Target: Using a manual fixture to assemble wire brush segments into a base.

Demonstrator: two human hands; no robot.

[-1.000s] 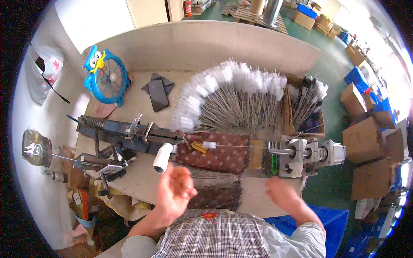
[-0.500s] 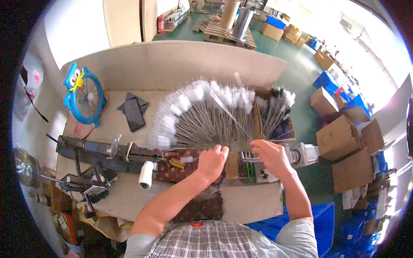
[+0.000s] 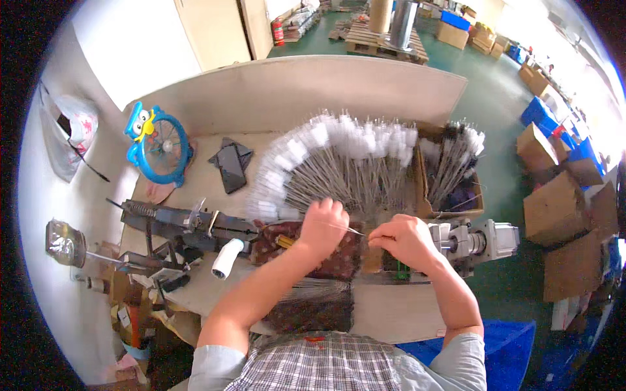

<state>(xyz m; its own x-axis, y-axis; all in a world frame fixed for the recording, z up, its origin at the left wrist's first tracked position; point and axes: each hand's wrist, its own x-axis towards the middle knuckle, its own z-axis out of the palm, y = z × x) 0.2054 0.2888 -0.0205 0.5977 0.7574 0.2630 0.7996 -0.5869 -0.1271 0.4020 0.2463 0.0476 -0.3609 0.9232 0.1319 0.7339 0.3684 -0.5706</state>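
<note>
My right hand is closed in a pinch on one end of a thin metal wire, just left of the machine head. The wire runs left across the front of my left hand. That hand is curled closed above a brown spotted cloth, and whatever its fingers hold is hidden. Beyond both hands, many wire-stemmed brushes with white bristle tufts lie fanned out on the table. More loose wires rest on the dark cloth nearer my body.
A machine head with a motor stands at the table's right end. A cardboard box holds more brushes. To the left are a dark metal rail, a white tube-shaped part, a phone and a blue toy-like fan.
My right hand has come away from the machine head toward my left hand, and the wire now stretches between them. The whole view has shifted, with the bench appearing farther right.
</note>
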